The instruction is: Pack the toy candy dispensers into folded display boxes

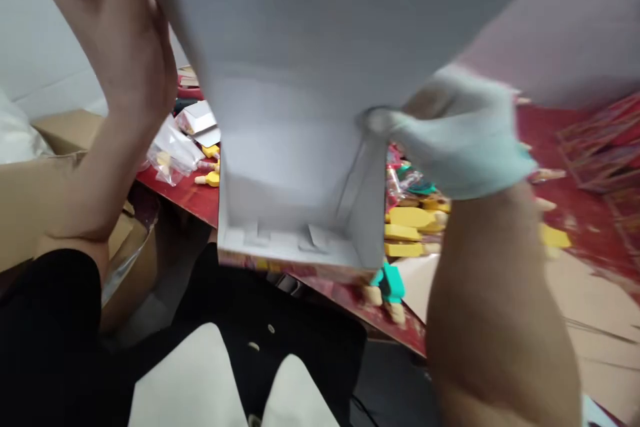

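**Inspector A:** Report the nearest edges and clearance.

**Inspector B:** The box [295,173] is raised over the dark clothing [320,323], its open side towards the wearer. White interior, small folded tabs at the lower end, printed outside. Open room lies between its lower edge and the lap; the frame cuts off its upper panel.

**Inspector A:** State of the fingers?

**Inspector B:** The gloved right hand [455,130] grasps the box's right wall, thumb at the rim; blurred. The bare left hand [127,47] stands at the upper left edge, its fingers partly out of frame; I cannot tell whether they grip.

**Inspector A:** Surrounding items and obstructions?

**Inspector B:** An open carton [30,210] crowds the left forearm. Teal pieces [393,282] sit on the front edge of the red bench [540,127], just beside the box's lower right corner in view; contact undetermined. Yellow pieces [413,217] lie behind them, with flat cardboard [595,320] to the right. Farther back: a clear bag [175,147] and a small white box [199,116] on the left, red stacked items [613,147] on the right.
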Tool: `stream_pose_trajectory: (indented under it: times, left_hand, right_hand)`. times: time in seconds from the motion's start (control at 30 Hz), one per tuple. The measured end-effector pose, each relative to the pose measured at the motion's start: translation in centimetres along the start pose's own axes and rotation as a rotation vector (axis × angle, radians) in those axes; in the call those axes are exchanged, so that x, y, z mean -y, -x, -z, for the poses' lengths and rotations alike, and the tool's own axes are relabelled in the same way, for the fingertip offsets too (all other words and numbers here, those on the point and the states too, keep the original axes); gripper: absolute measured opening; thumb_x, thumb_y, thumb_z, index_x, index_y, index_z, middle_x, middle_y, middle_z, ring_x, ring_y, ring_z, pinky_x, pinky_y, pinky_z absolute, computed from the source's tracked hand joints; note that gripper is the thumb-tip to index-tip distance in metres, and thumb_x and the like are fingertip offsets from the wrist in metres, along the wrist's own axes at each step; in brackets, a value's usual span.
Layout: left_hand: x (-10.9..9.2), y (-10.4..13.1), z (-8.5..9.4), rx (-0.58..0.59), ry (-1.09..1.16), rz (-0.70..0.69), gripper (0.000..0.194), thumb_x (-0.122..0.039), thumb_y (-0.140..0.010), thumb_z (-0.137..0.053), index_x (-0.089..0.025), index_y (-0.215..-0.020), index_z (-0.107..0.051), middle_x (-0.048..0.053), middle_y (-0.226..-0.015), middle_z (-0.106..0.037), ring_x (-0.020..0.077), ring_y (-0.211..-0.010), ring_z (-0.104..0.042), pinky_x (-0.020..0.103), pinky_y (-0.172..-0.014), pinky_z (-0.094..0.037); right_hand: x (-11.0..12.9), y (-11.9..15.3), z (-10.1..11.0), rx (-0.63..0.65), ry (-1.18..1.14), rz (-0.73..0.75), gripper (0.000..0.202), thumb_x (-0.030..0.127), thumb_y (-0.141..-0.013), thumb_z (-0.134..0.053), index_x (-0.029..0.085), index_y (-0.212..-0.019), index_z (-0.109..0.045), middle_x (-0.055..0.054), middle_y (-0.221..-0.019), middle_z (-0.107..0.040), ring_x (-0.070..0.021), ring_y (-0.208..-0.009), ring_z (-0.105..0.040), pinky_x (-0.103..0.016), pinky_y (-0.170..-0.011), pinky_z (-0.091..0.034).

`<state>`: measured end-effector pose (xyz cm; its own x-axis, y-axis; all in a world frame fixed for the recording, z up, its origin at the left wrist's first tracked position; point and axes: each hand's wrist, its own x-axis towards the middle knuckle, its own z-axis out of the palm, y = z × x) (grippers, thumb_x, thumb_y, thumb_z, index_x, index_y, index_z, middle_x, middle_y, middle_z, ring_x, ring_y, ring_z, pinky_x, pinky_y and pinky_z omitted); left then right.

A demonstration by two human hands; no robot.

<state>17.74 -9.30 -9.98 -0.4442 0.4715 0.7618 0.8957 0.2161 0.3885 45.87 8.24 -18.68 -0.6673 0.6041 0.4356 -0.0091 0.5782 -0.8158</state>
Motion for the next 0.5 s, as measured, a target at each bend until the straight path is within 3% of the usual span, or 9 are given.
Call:
stream_pose_trajectory:
  times: [0.07, 0.1, 0.13, 0.2, 0.27, 0.37, 0.5]
  left_hand:
    - [0.3, 6.7, -0.8, -0.178, 0.120, 0.035, 0.072, -0.081, -0.094, -0.026, -0.034, -0.149, -0.033, -0.003, -0.164, -0.028, 0.0295, -0.162, -0.011, 0.052, -0.117, -0.042]
    - [1.1, 10.3, -1.4, -0.144, 0.213, 0.064, 0.090, -0.089, -0.081, -0.048, -0.030, -0.148, -0.034, 0.005, -0.162, -0.036, 0.0317, -0.160, -0.022, 0.052, -0.122, -0.039]
    - [2.1, 13.8, -2.0, 0.012, 0.324, 0.158, 0.102, -0.089, -0.070, -0.064, -0.026, -0.145, -0.037, 0.011, -0.157, -0.044, 0.0343, -0.153, -0.037, 0.052, -0.120, -0.043]
    - [4.8, 20.2, -3.3, 0.259, 0.509, 0.398, 0.083, -0.080, -0.076, -0.068, -0.017, -0.129, -0.054, 0.017, -0.132, -0.066, 0.0328, -0.128, -0.063, 0.048, -0.105, -0.055]
    - [7.4, 24.8, -4.7, 0.290, 0.594, 0.563, 0.073, -0.078, -0.082, -0.063, -0.011, -0.112, -0.063, 0.017, -0.109, -0.074, 0.0293, -0.105, -0.071, 0.044, -0.093, -0.059]
    - [9.3, 27.5, -6.8, 0.193, 0.572, 0.565, 0.072, -0.079, -0.078, -0.064, -0.011, -0.102, -0.066, 0.013, -0.098, -0.075, 0.0235, -0.090, -0.070, 0.036, -0.084, -0.057]
    - [10.9, 24.3, -9.0, 0.180, 0.517, 0.460, 0.070, -0.080, -0.079, -0.063, -0.013, -0.096, -0.070, 0.008, -0.087, -0.074, 0.0187, -0.077, -0.067, 0.029, -0.073, -0.055]
  right_hand:
    - [-0.4, 1.1, -3.6, -0.055, -0.082, 0.026, 0.026, 0.038, -0.090, -0.065, 0.012, -0.086, -0.060, 0.002, -0.082, -0.059, -0.0072, -0.080, -0.053, -0.024, -0.077, -0.043]
    - [-1.1, 1.7, -5.6, -0.104, -0.117, 0.026, 0.029, 0.041, -0.091, -0.064, 0.015, -0.081, -0.058, 0.003, -0.077, -0.056, -0.0067, -0.074, -0.050, -0.023, -0.073, -0.042]
    - [-2.0, 2.3, -7.6, -0.152, -0.154, 0.022, 0.034, 0.047, -0.090, -0.064, 0.017, -0.077, -0.055, 0.003, -0.074, -0.054, -0.0073, -0.071, -0.048, -0.023, -0.069, -0.042]
    - [-4.2, 3.0, -11.2, -0.163, -0.210, -0.053, 0.045, 0.059, -0.086, -0.065, 0.019, -0.071, -0.051, 0.002, -0.068, -0.051, -0.0092, -0.067, -0.047, -0.023, -0.064, -0.043]
    - [-6.7, 2.9, -13.9, -0.063, -0.208, -0.203, 0.055, 0.068, -0.081, -0.066, 0.020, -0.063, -0.047, 0.002, -0.061, -0.046, -0.0097, -0.063, -0.043, -0.024, -0.061, -0.043]
    - [-9.9, 1.9, -16.4, 0.055, -0.192, -0.357, 0.057, 0.072, -0.076, -0.067, 0.019, -0.061, -0.050, 0.001, -0.056, -0.047, -0.0117, -0.061, -0.046, -0.027, -0.062, -0.047]
    - [-13.2, -0.7, -16.9, 0.056, -0.165, -0.392, 0.046, 0.063, -0.076, -0.063, 0.017, -0.072, -0.061, -0.006, -0.066, -0.059, -0.0206, -0.071, -0.060, -0.035, -0.065, -0.054]
